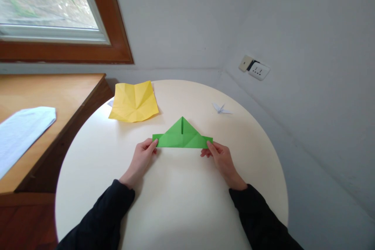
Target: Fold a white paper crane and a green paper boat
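A: Where's the green paper (182, 137)?
B: Flat on the desk (175, 203); left hand (141, 160) and right hand (220, 157) fingers pinch its ends.
A: Delicate?
B: Probably light, creasable; hold edges.

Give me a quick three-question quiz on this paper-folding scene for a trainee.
1. True or false: the left hand and right hand each pinch one end of the green folded paper.
2. Which sheet lies creased but unfolded beyond it? A) yellow paper B) red paper C) blue paper
3. What small white folded item sits on the round table to the right?

Key: 1 true; 2 A; 3 a white paper crane.
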`<state>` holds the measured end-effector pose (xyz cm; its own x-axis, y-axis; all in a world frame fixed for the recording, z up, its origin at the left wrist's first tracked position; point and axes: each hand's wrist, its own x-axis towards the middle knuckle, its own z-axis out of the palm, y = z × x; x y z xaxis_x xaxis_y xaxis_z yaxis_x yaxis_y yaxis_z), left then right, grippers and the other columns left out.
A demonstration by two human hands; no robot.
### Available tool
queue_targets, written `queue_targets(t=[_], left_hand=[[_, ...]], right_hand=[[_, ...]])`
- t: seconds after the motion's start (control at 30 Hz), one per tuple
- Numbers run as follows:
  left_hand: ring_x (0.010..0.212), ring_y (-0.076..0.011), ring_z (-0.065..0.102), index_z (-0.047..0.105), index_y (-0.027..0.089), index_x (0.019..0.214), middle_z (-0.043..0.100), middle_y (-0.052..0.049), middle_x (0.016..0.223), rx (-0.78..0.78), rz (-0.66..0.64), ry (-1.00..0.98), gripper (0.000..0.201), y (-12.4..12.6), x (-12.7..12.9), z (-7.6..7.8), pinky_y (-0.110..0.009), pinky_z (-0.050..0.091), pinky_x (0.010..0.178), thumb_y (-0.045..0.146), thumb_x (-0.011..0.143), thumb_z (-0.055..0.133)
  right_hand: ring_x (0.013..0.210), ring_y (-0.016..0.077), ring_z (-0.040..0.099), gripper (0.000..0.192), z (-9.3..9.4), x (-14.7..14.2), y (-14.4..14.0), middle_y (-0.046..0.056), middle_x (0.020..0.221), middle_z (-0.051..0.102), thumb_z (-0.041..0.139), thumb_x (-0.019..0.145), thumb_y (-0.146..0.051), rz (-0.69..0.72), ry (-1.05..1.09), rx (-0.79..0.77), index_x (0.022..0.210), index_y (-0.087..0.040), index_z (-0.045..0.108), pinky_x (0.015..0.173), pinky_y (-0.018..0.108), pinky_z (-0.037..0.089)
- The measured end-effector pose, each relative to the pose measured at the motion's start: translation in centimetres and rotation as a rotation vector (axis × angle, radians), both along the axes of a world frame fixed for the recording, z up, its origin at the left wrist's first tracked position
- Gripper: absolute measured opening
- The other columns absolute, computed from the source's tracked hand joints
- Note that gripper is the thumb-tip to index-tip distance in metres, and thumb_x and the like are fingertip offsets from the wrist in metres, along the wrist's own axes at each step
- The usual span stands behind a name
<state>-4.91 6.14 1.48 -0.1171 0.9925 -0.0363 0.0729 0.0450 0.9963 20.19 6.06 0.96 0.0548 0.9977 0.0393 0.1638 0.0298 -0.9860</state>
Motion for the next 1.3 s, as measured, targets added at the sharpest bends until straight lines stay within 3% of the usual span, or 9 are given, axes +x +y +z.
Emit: queue_targets(t=[0.13, 0.23, 0.37, 0.47, 0.57, 0.7, 0.93, 1.13, 1.3], left_hand=[[0.052, -0.0117, 0.044, 0.056, 0.016, 0.048, 0.050, 0.001, 0.048, 0.036, -0.031, 0.077, 0.033, -0.2, 0.3, 0.5, -0.024, 0.033, 0.051, 0.037, 0.073, 0.060], [0.054, -0.0138, 0.050, 0.070, 0.013, 0.075, 0.056, 0.001, 0.052, 0.019, -0.028, 0.051, 0.025, -0.2, 0.4, 0.3, -0.025, 0.039, 0.055, 0.036, 0.072, 0.060], [0.061, -0.0161, 0.056, 0.066, 0.008, 0.108, 0.063, -0.002, 0.059, 0.008, -0.074, 0.067, 0.045, -0.2, 0.3, -0.3, -0.029, 0.045, 0.063, 0.037, 0.075, 0.058], [0.064, -0.0178, 0.059, 0.062, 0.006, 0.115, 0.067, -0.004, 0.066, -0.010, -0.138, 0.111, 0.053, -0.3, 0.3, -0.5, -0.031, 0.047, 0.067, 0.039, 0.074, 0.061], [0.077, -0.0212, 0.064, 0.061, 0.008, 0.116, 0.071, -0.009, 0.088, -0.013, -0.153, 0.111, 0.058, -0.4, 0.5, -0.8, -0.033, 0.050, 0.075, 0.037, 0.066, 0.070], [0.094, -0.0246, 0.063, 0.064, 0.012, 0.111, 0.068, -0.012, 0.108, 0.052, -0.138, 0.144, 0.052, -0.4, 0.6, -1.4, -0.037, 0.047, 0.087, 0.030, 0.063, 0.073], [0.062, -0.0174, 0.059, 0.069, 0.016, 0.103, 0.067, -0.002, 0.065, 0.138, -0.078, 0.257, 0.036, -0.6, 0.6, -1.2, -0.028, 0.046, 0.065, 0.015, 0.068, 0.062], [0.058, -0.0169, 0.057, 0.070, 0.013, 0.100, 0.067, -0.003, 0.063, 0.119, -0.005, 0.341, 0.032, -0.8, 1.0, -0.6, -0.028, 0.044, 0.061, 0.017, 0.074, 0.052], [0.056, -0.0171, 0.058, 0.070, 0.012, 0.100, 0.069, -0.004, 0.064, 0.109, 0.031, 0.379, 0.033, -0.7, 1.1, -0.7, -0.028, 0.045, 0.060, 0.021, 0.074, 0.051]], right_hand=[[0.049, 0.0136, 0.053, 0.042, 0.4, -0.1, -0.3, 0.004, 0.052, 0.063, 0.056, 0.079, -0.053, 0.000, -0.046, 0.036, 0.055, -0.019, 0.062, 0.051, 0.028, 0.044], [0.047, 0.0124, 0.052, 0.032, 0.2, -0.2, -0.4, 0.000, 0.050, 0.060, 0.056, 0.079, -0.047, -0.011, -0.007, 0.030, 0.077, -0.018, 0.069, 0.049, 0.026, 0.043], [0.044, 0.0123, 0.052, 0.042, -0.4, -0.1, -0.3, -0.003, 0.049, 0.057, 0.057, 0.078, -0.044, -0.036, 0.048, 0.006, 0.106, -0.014, 0.066, 0.048, 0.027, 0.044], [0.044, 0.0120, 0.052, 0.044, -0.7, 0.0, -0.2, -0.003, 0.048, 0.057, 0.057, 0.077, -0.043, -0.056, 0.049, -0.007, 0.107, -0.012, 0.066, 0.048, 0.027, 0.045], [0.044, 0.0119, 0.052, 0.044, -0.8, 0.0, -0.1, -0.003, 0.048, 0.057, 0.057, 0.077, -0.042, -0.068, 0.034, -0.017, 0.107, -0.011, 0.066, 0.047, 0.027, 0.045], [0.043, 0.0124, 0.052, 0.041, -0.8, 0.0, -0.1, -0.003, 0.047, 0.056, 0.056, 0.079, -0.041, -0.074, -0.005, -0.010, 0.106, -0.011, 0.066, 0.047, 0.028, 0.045], [0.052, 0.0152, 0.056, 0.040, -1.1, -0.2, -0.3, -0.001, 0.052, 0.061, 0.050, 0.084, -0.040, -0.085, -0.185, 0.096, 0.107, -0.012, 0.067, 0.057, 0.029, 0.047], [0.055, 0.0168, 0.060, 0.041, -1.3, -0.4, -0.6, 0.002, 0.061, 0.068, 0.052, 0.083, -0.041, -0.053, -0.300, 0.218, 0.111, -0.015, 0.067, 0.062, 0.031, 0.050], [0.070, 0.0213, 0.067, 0.036, -1.5, -0.6, -0.6, 0.006, 0.098, 0.073, 0.065, 0.075, -0.033, -0.015, -0.265, 0.258, 0.109, -0.023, 0.068, 0.073, 0.037, 0.055]])
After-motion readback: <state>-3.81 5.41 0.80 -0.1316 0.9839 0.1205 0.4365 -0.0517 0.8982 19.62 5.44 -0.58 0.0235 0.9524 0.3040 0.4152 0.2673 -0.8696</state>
